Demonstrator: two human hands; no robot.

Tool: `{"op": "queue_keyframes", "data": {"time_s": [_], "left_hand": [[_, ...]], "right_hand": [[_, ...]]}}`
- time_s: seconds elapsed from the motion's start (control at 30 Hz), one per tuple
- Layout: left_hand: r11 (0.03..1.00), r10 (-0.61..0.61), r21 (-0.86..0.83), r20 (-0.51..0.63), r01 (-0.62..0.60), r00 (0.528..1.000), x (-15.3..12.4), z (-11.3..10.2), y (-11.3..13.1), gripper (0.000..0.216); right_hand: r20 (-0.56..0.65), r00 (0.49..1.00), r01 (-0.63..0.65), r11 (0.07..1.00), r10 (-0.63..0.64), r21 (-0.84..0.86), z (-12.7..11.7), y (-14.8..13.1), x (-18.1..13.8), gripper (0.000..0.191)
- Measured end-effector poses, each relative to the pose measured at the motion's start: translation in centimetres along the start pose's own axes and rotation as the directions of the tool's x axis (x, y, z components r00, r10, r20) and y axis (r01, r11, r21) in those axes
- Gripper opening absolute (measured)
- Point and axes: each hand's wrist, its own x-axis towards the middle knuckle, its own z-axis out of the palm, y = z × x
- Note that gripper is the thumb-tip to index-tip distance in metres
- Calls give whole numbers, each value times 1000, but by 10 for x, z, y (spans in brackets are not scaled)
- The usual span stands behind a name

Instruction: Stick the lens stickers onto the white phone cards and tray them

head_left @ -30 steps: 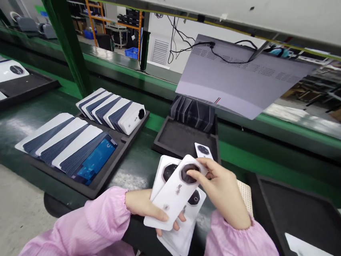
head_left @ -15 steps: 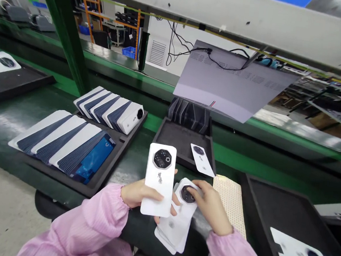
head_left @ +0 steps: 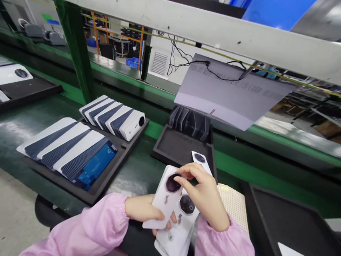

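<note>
My left hand (head_left: 143,210) grips the lower end of a white phone back cover (head_left: 163,201) with a dark octagonal camera ring, tilted to the right. The fingertips of my right hand (head_left: 204,197) pinch that cover's top edge by the camera ring. Under it lies a fanned stack of similar white covers (head_left: 176,235), resting against my hands at the green bench's near edge. Another single white cover (head_left: 201,160) leans on the small black tray (head_left: 177,147) just beyond my right hand. Both arms wear pink sleeves.
A long black tray (head_left: 105,182) at left holds rows of white covers stacked on edge, one with blue film. A perforated beige pad (head_left: 235,202) lies right of my hands. A black tray (head_left: 288,224) at right holds a white cover. A tilted grey panel (head_left: 230,95) hangs overhead.
The cover in my left hand tilted from upright to slanting right. My right hand rose from the stack below to pinch that cover's top. The camera view lifted slightly.
</note>
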Motion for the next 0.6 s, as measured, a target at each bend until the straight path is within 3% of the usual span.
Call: {"op": "queue_keyframes", "data": {"time_s": [0.3, 0.4, 0.47, 0.53, 0.6], "left_hand": [[997, -22, 68, -35, 25, 999, 1, -1, 0, 30], [999, -28, 19, -15, 28, 999, 2, -1, 1, 30], [995, -6, -104, 4, 7, 1000, 2, -2, 3, 35], [962, 60, -268, 20, -53, 998, 1, -3, 6, 49], [914, 139, -393, 63, -103, 988, 0, -4, 8, 69]], "right_hand": [[104, 991, -92, 996, 90, 20, -9, 12, -2, 10], [119, 993, -16, 999, 22, -51, -10, 2, -6, 12], [194, 979, 88, 993, -70, -84, -14, -14, -13, 12], [354, 917, 205, 979, -187, -14, -23, -32, -23, 13], [502, 801, 295, 944, -328, 147, -36, -46, -35, 14]]}}
